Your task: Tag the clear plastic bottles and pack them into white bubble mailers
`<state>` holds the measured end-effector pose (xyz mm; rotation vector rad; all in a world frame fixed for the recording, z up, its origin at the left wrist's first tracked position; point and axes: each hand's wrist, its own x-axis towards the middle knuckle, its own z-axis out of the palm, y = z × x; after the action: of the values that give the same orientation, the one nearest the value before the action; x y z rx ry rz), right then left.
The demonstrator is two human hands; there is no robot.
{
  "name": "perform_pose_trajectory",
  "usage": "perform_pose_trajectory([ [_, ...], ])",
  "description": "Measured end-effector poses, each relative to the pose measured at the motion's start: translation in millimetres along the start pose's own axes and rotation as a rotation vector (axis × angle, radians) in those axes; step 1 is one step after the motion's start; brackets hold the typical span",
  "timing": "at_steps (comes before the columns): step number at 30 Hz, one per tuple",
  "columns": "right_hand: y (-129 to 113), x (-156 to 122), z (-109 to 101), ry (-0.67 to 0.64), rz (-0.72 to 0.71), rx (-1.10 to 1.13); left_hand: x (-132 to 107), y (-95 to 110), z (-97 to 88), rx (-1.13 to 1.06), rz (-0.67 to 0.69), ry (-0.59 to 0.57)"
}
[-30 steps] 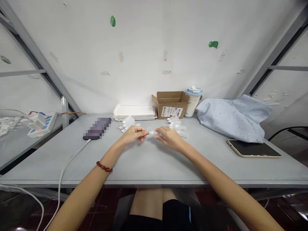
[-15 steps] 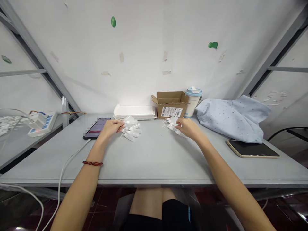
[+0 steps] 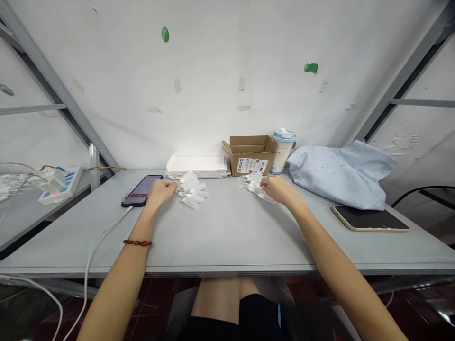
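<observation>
Two small piles of white, translucent tags with thin string loops lie on the grey table. My left hand (image 3: 162, 191), with a red bead bracelet at the wrist, is just left of the left tag pile (image 3: 192, 191). Its fingers are curled together, and their far side hides what they may hold. At the right tag pile (image 3: 253, 184), my right hand (image 3: 279, 188) has thumb and fingers pinched at the pile's right edge, on a white tag. One flat tag shows just below those fingers.
Behind the piles are a stack of white sheets (image 3: 198, 166), an open cardboard box (image 3: 251, 156) and a lidded cup (image 3: 282, 152). A charging phone (image 3: 142, 191) lies left. Right are a pale blue cloth (image 3: 337, 173) and another phone (image 3: 371, 219). A power strip (image 3: 64, 187) sits far left.
My left hand has drawn back slightly left from its tag pile, and the pile's upper tags have shifted. My right hand stays at its pile. The view has turned slightly.
</observation>
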<state>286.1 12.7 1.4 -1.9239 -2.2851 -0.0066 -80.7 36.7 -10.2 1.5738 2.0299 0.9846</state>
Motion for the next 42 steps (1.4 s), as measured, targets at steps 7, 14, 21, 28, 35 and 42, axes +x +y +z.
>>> perform_pose_trajectory([
  [7, -4.6, 1.2, 4.9, -0.013, -0.035, -0.001, -5.5, 8.0, -0.7, 0.063, 0.072, 0.112],
  [14, -6.0, 2.1, 7.8, -0.006, -0.031, 0.011, -13.9, 16.7, 3.9, 0.074, 0.169, 0.164],
  [21, -4.6, -3.3, -4.8, -0.092, -0.001, 0.046, -16.5, 19.6, 10.5, 0.046, 0.224, 0.155],
  [28, -11.0, -7.3, -5.1, -0.266, -0.003, 0.046, -22.0, 23.4, 15.0, -0.134, 0.260, 0.109],
  [35, -16.8, -9.5, -2.2, -0.180, -0.130, 0.249, -45.1, 46.7, 23.1, -0.408, 0.250, -0.201],
  [42, -34.9, -9.6, 2.8, 0.020, -0.250, 0.489, -54.7, 50.1, 31.8, -0.452, 0.301, -0.488],
])
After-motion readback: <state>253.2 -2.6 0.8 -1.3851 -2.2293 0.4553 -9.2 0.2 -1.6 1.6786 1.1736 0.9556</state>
